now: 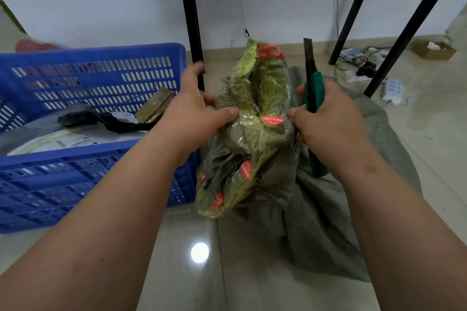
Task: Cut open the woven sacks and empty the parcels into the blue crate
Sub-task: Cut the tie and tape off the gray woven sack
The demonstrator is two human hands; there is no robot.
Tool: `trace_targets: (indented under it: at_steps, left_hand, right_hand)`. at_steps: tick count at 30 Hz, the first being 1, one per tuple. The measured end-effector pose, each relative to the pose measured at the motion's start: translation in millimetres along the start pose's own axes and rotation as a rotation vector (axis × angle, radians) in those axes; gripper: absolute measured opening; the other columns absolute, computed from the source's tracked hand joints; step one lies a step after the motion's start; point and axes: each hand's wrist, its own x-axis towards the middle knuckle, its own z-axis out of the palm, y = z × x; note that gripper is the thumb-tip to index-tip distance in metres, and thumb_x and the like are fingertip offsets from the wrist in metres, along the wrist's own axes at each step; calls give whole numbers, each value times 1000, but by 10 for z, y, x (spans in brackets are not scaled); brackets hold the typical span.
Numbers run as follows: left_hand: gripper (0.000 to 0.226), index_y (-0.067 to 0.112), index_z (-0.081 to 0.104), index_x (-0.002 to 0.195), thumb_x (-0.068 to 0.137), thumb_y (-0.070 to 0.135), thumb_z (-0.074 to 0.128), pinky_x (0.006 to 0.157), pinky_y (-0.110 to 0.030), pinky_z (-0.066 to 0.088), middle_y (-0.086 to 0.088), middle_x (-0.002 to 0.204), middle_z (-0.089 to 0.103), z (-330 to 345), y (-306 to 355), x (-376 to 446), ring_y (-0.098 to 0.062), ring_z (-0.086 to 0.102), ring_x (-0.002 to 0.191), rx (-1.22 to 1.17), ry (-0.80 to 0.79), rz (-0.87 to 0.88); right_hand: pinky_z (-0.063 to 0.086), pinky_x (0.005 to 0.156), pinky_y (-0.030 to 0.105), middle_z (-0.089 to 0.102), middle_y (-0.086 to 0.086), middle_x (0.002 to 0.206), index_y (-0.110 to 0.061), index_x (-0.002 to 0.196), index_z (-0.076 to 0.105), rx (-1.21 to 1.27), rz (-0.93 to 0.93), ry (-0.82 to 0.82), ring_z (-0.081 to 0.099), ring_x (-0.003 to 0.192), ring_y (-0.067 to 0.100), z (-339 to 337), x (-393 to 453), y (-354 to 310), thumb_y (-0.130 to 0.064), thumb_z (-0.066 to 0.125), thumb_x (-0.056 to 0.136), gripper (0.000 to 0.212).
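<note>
Got my left hand (pixel 194 111) pinching the taped neck of the woven sack (pixel 255 134) beside the blue crate (pixel 101 55), right hand (pixel 328 118) gripping the box cutter (pixel 312 88), so I'd slice away from my thumbs.

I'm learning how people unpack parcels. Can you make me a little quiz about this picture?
1. True or false: the blue crate already has parcels in it.
2. Which hand holds the green knife? A) left hand B) right hand C) neither
3. Fill in the missing word: both hands grip the taped top of the grey-green woven ____.

Key
1. True: a grey parcel, a black parcel and a brown box lie inside.
2. B: the right hand holds it, blade pointing up; the left hand holds only the sack.
3. sack, wrapped with yellow tape.
</note>
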Motion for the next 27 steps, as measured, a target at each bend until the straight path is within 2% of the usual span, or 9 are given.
trace_targets:
  at_steps: [2,4,6,10,13,16,19,22,27]
  left_hand:
    - [95,41,8,151,82,28,72,92,-39,46,0,132,44,-30,53,-20,-16,54,109,328,150,307]
    - [79,37,29,147,77,28,63,103,-47,30,-3,142,37,-73,180,-66,-23,40,127,601,277,611]
    - [55,33,55,132,78,24,55,97,-37,18,3,140,47,-81,320,-84,-21,39,129,720,242,747]
    - [41,35,60,113,85,40,31,99,-37,15,15,118,59,-2,360,-87,-10,49,113,877,-6,468]
    - [46,38,51,123,91,67,36,108,-43,15,15,109,64,1,240,-67,-15,54,109,967,-123,288]
    - [73,44,23,145,83,71,50,108,-46,16,10,122,58,15,142,-49,-21,47,123,1042,-120,253]
    - [94,51,3,149,80,57,66,110,-48,12,6,152,25,53,124,-42,-21,18,141,1064,-103,393]
    - [85,52,13,149,84,41,67,115,-49,3,18,161,12,103,108,-49,-12,2,148,974,-298,389]
    - [73,47,30,145,81,66,58,120,-49,-2,22,143,42,75,61,-59,-7,34,138,819,-448,178]
  right_hand:
    - [45,76,28,61,1,101,-21,120,52,-47,-39,-19,62,89,22,-7,-8,-15,-20,63,92,30]
    - [42,76,27,57,-3,100,-20,120,52,-116,-88,-34,58,91,18,-18,-22,-40,-20,62,93,29]
    - [40,74,25,54,-5,99,-19,122,51,-152,-139,-19,54,93,15,-27,-29,-62,-21,61,93,30]
    - [43,70,29,56,-7,88,-20,118,52,-186,-180,-21,56,87,17,-30,-41,-81,-21,62,91,29]
    - [50,78,38,59,-1,93,-20,121,52,-211,-173,-50,59,89,21,-12,-54,-58,-21,64,90,33]
    - [52,79,37,60,-1,96,-21,118,53,-192,-181,-79,60,90,20,-10,-57,-51,-19,64,90,31]
    - [52,78,35,62,-2,97,-24,117,53,-200,-205,-134,61,90,18,-6,-64,-62,-18,65,89,31]
    - [52,75,36,62,-2,94,-25,114,53,-219,-228,-161,61,87,18,7,-68,-46,-16,63,89,29]
    - [55,73,37,63,-2,94,-27,111,53,-209,-216,-190,62,84,16,-4,-68,-1,-14,62,90,26]
